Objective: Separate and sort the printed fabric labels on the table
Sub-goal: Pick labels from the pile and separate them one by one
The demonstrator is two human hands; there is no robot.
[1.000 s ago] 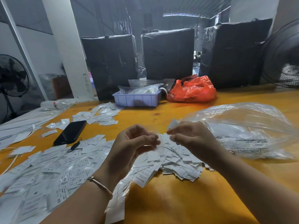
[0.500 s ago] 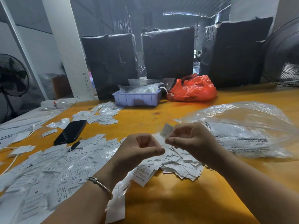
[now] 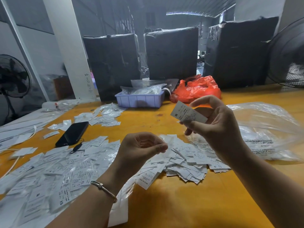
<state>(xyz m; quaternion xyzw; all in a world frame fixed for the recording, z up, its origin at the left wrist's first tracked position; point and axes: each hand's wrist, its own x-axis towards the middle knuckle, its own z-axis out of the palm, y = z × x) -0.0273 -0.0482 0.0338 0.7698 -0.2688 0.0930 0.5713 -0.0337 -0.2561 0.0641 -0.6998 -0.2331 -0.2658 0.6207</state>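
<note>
White printed fabric labels lie in a heap (image 3: pixel 189 162) at the middle of the yellow table (image 3: pixel 189 204). A wider spread of labels (image 3: pixel 49 175) covers the near left, and a smaller pile (image 3: pixel 102 116) lies farther back. My right hand (image 3: pixel 220 129) is raised above the heap and pinches a single label (image 3: pixel 185 113) marked M between thumb and fingers. My left hand (image 3: pixel 139 150) hovers lower, just left of the heap, with its fingers curled and thumb against the forefinger. I see nothing in it.
A black phone (image 3: pixel 72 134) lies on the left among the labels. A lilac tray (image 3: pixel 139 100) and a red bag (image 3: pixel 197 89) stand at the back. A large clear plastic bag (image 3: pixel 266 129) lies on the right. Black wrapped bundles (image 3: pixel 171 51) and fans (image 3: pixel 11 76) stand behind.
My hands were together over the heap, both pinching labels. My right hand has lifted up and to the right with one label; my left hand has stayed low and no longer touches it.
</note>
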